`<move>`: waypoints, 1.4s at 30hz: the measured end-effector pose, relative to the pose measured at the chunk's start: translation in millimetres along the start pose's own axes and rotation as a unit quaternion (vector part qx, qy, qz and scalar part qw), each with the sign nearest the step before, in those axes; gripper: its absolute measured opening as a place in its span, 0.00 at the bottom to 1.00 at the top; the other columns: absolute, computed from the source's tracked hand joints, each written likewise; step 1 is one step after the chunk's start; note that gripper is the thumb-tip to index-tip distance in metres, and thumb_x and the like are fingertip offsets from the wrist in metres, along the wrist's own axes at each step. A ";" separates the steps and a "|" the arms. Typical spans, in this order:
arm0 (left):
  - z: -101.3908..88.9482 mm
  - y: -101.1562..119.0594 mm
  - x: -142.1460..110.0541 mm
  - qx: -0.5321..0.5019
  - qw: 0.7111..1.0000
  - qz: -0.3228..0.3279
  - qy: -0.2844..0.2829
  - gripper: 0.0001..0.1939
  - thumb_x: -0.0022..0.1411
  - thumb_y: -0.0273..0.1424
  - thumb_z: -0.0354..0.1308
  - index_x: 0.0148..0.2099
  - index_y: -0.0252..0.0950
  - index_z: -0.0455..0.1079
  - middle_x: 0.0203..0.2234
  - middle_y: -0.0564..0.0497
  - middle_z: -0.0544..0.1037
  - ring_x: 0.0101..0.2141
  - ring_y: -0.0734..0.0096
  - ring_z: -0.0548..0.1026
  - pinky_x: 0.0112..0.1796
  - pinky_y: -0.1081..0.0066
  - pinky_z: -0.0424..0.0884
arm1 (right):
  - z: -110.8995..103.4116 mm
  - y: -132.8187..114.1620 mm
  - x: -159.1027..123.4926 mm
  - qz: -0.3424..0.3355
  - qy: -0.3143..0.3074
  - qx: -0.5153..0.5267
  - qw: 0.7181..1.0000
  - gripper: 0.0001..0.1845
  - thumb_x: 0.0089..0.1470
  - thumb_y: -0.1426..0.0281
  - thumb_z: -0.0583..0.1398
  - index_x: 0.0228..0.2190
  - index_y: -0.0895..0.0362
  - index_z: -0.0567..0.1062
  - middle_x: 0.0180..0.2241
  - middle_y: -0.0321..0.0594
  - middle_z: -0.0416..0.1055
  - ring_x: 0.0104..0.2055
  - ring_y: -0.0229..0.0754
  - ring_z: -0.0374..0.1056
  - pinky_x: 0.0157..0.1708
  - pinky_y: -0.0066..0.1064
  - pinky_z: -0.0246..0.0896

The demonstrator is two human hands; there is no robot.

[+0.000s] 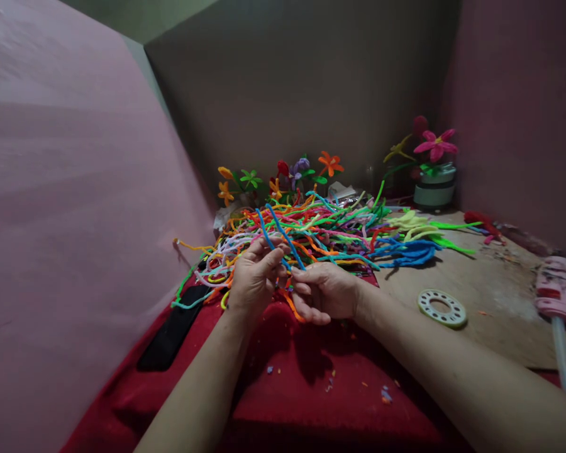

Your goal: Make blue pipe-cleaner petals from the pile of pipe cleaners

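A blue pipe cleaner is bent into a narrow V, its two arms pointing up and away from me. My left hand pinches it near the lower bend, thumb and fingers closed. My right hand closes thumb and forefinger on the bottom of the same pipe cleaner, its other fingers curled below. Both hands meet just in front of a large heap of many-coloured pipe cleaners. Under my hands, an orange pipe cleaner pokes out over the red cloth.
Pipe-cleaner flowers stand behind the heap. A pot holding a pink flower is at back right. On the board lie a round holed disc and a pink glue gun. A flat black object lies left, beside the pink wall.
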State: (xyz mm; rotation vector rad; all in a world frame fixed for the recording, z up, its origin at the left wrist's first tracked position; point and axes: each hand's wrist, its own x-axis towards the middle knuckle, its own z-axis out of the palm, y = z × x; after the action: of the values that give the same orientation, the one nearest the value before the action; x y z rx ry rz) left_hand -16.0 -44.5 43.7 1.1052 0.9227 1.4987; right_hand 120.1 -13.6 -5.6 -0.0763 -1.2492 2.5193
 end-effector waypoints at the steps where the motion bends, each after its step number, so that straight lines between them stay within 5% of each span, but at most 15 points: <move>1: -0.7 -0.7 0.1 -0.002 1.000 -0.014 -0.010 0.17 0.43 0.29 0.66 0.39 0.36 0.69 0.28 0.56 0.75 0.14 0.85 0.66 0.13 0.80 0.61 | -0.2 -0.6 -0.2 -0.003 0.000 0.000 1.000 0.19 0.58 0.63 0.46 0.20 0.58 0.60 0.17 0.43 0.72 0.11 0.35 0.62 0.08 0.21 0.53; 10: -11.8 -6.3 2.6 0.074 0.982 -0.151 -0.089 0.12 0.49 0.33 0.63 0.35 0.32 0.70 0.12 0.57 0.66 0.12 0.80 0.65 0.13 0.80 0.60 | 1.2 -2.0 -2.6 0.028 0.008 -0.038 0.999 0.16 0.53 0.62 0.55 0.23 0.61 0.66 0.17 0.41 0.71 0.12 0.34 0.62 0.09 0.20 0.54; 17: -11.8 -6.6 6.8 0.033 0.993 -0.104 -0.037 0.13 0.48 0.35 0.64 0.31 0.31 0.69 0.12 0.59 0.63 0.13 0.83 0.62 0.14 0.81 0.57 | 0.6 -8.8 -1.7 -0.060 0.168 -0.024 0.984 0.15 0.58 0.67 0.49 0.30 0.64 0.71 0.23 0.45 0.73 0.16 0.34 0.64 0.13 0.23 0.58; 26: -10.3 -8.8 4.2 0.092 0.994 -0.055 -0.025 0.11 0.49 0.35 0.63 0.27 0.32 0.66 0.13 0.58 0.64 0.14 0.83 0.63 0.16 0.80 0.57 | 8.1 -5.6 2.5 -0.067 0.241 0.065 0.966 0.06 0.50 0.80 0.54 0.26 0.66 0.71 0.20 0.40 0.68 0.18 0.29 0.61 0.15 0.18 0.54; 31: -11.9 -8.0 3.4 0.127 0.987 -0.077 -0.055 0.14 0.48 0.34 0.63 0.36 0.31 0.72 0.16 0.54 0.70 0.16 0.80 0.67 0.17 0.80 0.59 | 7.9 -4.9 3.8 -0.086 0.249 0.070 0.962 0.02 0.46 0.81 0.59 0.24 0.64 0.71 0.19 0.38 0.67 0.17 0.28 0.59 0.14 0.17 0.51; 36: -9.2 -11.9 1.6 0.111 0.992 -0.043 -0.049 0.10 0.47 0.32 0.64 0.31 0.31 0.72 0.18 0.54 0.71 0.16 0.82 0.67 0.18 0.80 0.62 | 4.9 -2.1 5.4 -0.119 0.223 0.055 0.966 0.06 0.41 0.79 0.63 0.21 0.62 0.70 0.17 0.34 0.64 0.17 0.28 0.58 0.14 0.19 0.51; 42: -4.4 -11.6 2.9 0.032 0.999 -0.015 -0.013 0.10 0.46 0.33 0.65 0.29 0.32 0.70 0.13 0.59 0.63 0.14 0.85 0.61 0.17 0.82 0.58 | 9.1 -4.9 4.4 -0.116 0.224 0.105 0.962 0.06 0.53 0.78 0.55 0.28 0.63 0.71 0.20 0.40 0.69 0.20 0.31 0.64 0.19 0.20 0.60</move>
State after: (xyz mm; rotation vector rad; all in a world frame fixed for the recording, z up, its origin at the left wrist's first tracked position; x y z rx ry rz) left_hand -17.2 -39.4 32.0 1.1487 0.9716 1.4362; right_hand 115.6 -16.4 4.3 -0.4014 -0.7616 2.2448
